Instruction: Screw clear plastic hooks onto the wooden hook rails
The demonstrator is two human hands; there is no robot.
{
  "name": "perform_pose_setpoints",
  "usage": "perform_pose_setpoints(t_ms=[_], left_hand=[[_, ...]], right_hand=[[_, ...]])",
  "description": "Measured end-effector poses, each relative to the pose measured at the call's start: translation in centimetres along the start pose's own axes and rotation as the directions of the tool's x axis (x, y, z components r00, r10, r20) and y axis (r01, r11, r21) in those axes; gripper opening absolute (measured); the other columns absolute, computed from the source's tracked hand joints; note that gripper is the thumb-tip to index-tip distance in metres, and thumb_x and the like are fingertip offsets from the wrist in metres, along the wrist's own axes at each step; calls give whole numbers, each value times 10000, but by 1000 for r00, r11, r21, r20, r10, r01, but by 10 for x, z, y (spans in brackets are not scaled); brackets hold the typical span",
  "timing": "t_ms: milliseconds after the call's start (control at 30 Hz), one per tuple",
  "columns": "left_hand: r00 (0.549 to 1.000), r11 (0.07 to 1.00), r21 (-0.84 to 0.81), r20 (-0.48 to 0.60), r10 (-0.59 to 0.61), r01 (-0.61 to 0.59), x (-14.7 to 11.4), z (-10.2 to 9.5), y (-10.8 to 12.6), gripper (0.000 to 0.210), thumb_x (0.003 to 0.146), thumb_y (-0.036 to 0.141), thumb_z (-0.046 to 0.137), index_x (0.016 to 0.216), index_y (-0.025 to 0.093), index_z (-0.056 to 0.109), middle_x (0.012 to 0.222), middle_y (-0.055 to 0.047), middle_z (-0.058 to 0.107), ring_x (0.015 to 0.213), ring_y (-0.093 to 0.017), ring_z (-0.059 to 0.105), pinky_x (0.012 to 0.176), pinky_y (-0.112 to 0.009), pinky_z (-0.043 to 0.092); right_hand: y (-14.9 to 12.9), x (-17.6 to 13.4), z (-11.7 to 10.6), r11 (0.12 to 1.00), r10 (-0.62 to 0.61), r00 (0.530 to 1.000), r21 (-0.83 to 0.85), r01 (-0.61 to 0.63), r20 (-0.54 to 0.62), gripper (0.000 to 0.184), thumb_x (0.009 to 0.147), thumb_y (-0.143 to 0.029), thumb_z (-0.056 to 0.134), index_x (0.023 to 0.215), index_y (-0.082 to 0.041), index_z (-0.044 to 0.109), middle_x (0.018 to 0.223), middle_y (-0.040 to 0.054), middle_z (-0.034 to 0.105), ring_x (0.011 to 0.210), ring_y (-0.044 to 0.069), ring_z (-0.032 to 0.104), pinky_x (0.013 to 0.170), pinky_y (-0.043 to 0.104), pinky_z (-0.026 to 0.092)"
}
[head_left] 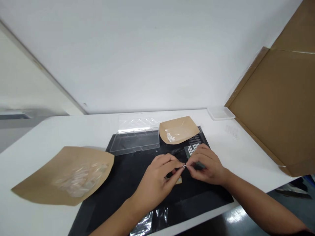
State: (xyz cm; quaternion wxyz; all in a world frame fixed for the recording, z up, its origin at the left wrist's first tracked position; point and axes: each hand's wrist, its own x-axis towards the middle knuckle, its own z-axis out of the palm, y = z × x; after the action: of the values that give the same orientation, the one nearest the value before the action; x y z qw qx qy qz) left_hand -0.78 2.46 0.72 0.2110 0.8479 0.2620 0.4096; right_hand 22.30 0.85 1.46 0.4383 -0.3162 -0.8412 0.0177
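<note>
Over the black mat (137, 170), my two hands meet at the fingertips around a small white piece (184, 166). My left hand (161, 175) pinches it between thumb and forefinger. From the other side, the fingers of my right hand (208, 164) are pressed together on its right end. The piece is too small to tell its kind. Just below my left fingertips lies a small yellowish item (179, 180), partly covered by the hand. A dark sheet with rows of white oval stickers (192, 149) sits behind my right hand, which hides part of it.
A brown paper tray (180, 126) with small white pieces stands behind my hands. Left of it lies a clear plastic tray (135, 141). A larger brown tray (61, 160) holds several clear bags (81, 178). A white plastic container (221, 113) and a cardboard box (275, 108) are at the right.
</note>
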Motion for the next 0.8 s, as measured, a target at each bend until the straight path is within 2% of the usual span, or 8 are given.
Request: perform_pose_setpoints(t_ms=[200,433,800], left_hand=[[1000,1000,-7,5,-10,10,-1,1,2,117,1031,159,644,1069,214,740,953,-37,727,831,-163,683,790,-299,537],[998,999,33,55,-10,8,0,2,4,133,1040,130,616,1032,233,698,958,17,741,879,-157,694,1049,-401,440],[998,998,39,44,-43,41,-3,3,3,143,1035,138,632,1042,263,701,945,55,722,843,-129,701,1114,-409,354]], right_hand=[[-3,3,2,996,-58,997,-74,54,-43,153,929,-97,706,949,-229,632,781,-30,736,687,126,682,728,311,482],[-3,0,1,991,-77,996,-115,71,-46,167,914,-91,742,972,-213,643,803,-20,747,711,128,700,757,320,499],[-3,-1,-1,988,-62,998,-141,60,-11,163,928,-105,736,977,-224,637,813,-30,750,712,125,692,764,324,486]])
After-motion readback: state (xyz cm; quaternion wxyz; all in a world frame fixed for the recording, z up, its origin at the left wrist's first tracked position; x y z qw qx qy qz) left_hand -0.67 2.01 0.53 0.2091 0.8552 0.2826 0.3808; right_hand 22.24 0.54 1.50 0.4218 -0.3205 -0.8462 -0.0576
